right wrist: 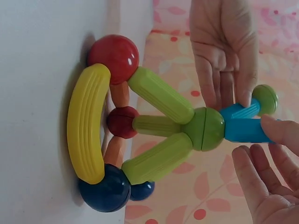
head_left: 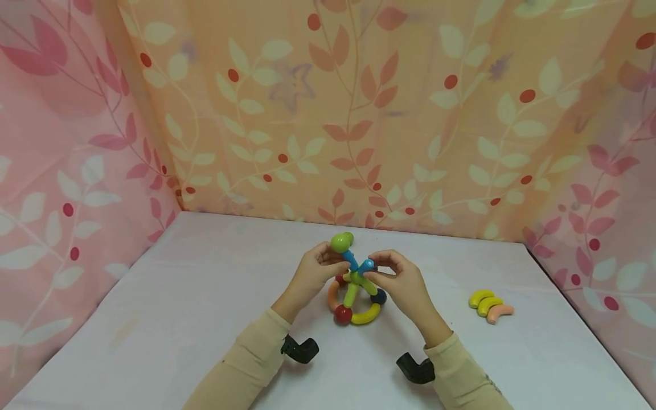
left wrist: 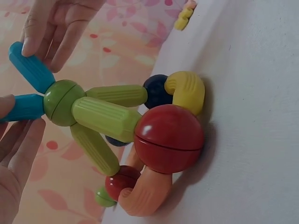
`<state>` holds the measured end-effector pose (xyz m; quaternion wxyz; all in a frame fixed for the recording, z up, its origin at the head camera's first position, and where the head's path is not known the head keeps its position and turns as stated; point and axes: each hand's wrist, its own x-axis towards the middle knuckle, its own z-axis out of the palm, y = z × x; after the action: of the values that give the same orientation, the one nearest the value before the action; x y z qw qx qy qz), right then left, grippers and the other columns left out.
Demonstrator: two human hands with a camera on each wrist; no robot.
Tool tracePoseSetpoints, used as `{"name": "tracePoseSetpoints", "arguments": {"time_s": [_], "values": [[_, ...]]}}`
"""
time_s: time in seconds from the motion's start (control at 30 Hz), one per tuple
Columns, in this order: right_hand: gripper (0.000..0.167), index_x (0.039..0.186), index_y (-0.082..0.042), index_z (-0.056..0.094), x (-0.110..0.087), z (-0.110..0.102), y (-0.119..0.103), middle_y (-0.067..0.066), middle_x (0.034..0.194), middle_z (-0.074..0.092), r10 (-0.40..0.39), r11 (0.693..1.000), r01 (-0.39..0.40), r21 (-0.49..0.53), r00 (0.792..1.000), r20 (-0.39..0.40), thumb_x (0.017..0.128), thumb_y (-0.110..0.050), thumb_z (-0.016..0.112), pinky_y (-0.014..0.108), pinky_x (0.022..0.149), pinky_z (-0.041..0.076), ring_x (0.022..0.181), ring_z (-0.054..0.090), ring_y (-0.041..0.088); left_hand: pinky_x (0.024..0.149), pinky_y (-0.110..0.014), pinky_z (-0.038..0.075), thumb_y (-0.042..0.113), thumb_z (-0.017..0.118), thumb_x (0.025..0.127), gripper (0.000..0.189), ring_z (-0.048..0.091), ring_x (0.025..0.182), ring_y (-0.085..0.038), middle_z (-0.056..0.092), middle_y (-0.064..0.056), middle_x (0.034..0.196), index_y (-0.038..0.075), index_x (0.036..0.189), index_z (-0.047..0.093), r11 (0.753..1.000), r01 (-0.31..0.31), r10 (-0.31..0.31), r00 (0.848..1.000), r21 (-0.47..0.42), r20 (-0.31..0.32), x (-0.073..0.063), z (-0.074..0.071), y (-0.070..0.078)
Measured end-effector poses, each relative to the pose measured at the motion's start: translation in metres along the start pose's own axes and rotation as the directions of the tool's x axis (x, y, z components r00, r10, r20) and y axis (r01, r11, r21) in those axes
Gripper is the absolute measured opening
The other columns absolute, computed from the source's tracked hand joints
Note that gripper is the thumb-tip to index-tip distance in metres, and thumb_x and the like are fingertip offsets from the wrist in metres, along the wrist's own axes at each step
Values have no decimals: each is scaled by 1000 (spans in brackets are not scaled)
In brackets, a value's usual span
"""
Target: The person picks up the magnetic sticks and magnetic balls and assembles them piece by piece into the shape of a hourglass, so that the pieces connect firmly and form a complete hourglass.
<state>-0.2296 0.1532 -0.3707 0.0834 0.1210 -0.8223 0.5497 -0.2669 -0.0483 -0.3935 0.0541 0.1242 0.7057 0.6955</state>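
A toy frame of rods and balls stands on the table. Its base ring joins yellow (right wrist: 86,123) and orange curved rods (left wrist: 147,193) with red balls (head_left: 343,314) and a dark blue ball (right wrist: 105,189). Three light green rods (right wrist: 161,95) rise from it to a green ball (left wrist: 64,102). Two blue rods spread upward from that ball. My left hand (head_left: 315,276) pinches the left blue rod (head_left: 351,260), which carries another green ball (right wrist: 267,99) at its end. With thumb and fingers my right hand (head_left: 402,282) grips the other blue rod (right wrist: 247,130).
Two yellow curved rods (head_left: 482,298) and an orange curved rod (head_left: 499,313) lie together on the white table (head_left: 205,319) at right. Behind the frame are a loose green ball (left wrist: 105,197) and dark blue ball (right wrist: 142,190). A patterned curtain (head_left: 410,114) borders the back.
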Motion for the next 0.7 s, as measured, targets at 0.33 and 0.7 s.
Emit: {"name": "tracePoseSetpoints", "arguments": {"time_s": [0.33, 0.7], "values": [[27, 111, -6, 69, 3, -3, 0, 10, 112, 70, 12, 999, -11, -50, 1000, 16, 89, -19, 75, 41, 100, 54, 111, 65, 24, 100, -34, 54, 16, 72, 91, 41, 66, 113, -19, 69, -10, 121, 8, 130, 59, 1000, -24, 24, 1000, -17, 10, 0, 1, -1], [36, 124, -4, 66, 10, -17, 15, 12, 122, 69, 234, 972, -232, -43, 970, 70, 94, -25, 69, 43, 103, 52, 113, 66, 22, 98, -34, 55, 15, 71, 91, 43, 67, 112, -21, 69, -12, 122, 7, 132, 58, 1000, -24, 24, 1000, -13, -4, -1, 4, -4]]}}
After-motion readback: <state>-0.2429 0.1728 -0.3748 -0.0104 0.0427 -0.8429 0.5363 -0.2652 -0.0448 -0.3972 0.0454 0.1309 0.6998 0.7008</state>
